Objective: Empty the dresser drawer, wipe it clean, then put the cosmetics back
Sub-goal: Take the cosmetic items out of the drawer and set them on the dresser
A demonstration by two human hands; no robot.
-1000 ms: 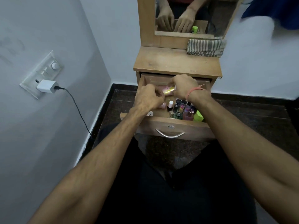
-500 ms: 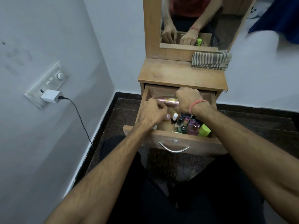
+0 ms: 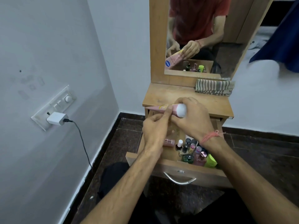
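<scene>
The wooden dresser drawer (image 3: 191, 176) stands pulled out below me. Both hands hold a pink tube with a white cap (image 3: 161, 107) level with the dresser top. My right hand (image 3: 192, 120) wraps the cap end, and my left hand (image 3: 155, 131) pinches the tube's body from below. Inside the drawer, at its front right, stand several small nail polish bottles (image 3: 188, 148), a pink bottle (image 3: 199, 157) and a lime green container (image 3: 210, 161). A small pink tube (image 3: 169, 142) lies beside my left wrist. My arms hide the drawer's middle.
A folded striped cloth (image 3: 214, 87) lies at the back right of the dresser top (image 3: 163, 94), under the mirror (image 3: 202, 36). A white charger (image 3: 55, 118) sits in the wall socket on the left, its cable hanging to the dark floor.
Both hands have lifted the pink tube out of the drawer up to the dresser top's height. The view has tilted up and come closer.
</scene>
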